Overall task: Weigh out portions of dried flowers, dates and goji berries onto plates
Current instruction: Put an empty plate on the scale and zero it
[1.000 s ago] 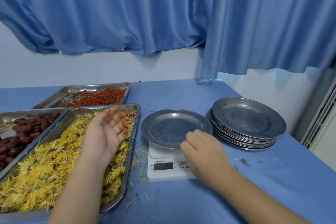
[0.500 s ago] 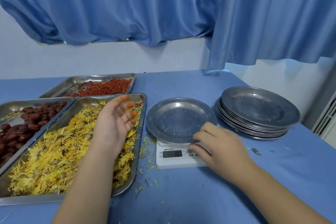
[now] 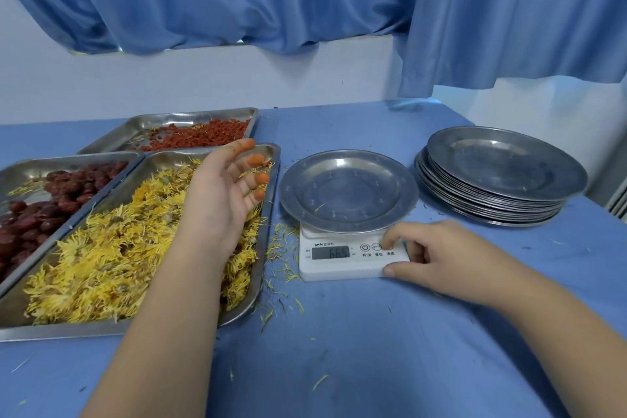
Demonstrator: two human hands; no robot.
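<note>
An empty plate sits on the scale at frame centre, so the right hand presses a button with one fingertip, likely zeroing it. The left hand, fingers spread and holding nothing, hovers over the dried flowers at lower left, ready to scoop. Half a second earlier the right hand was only arriving at the buttons.
</note>
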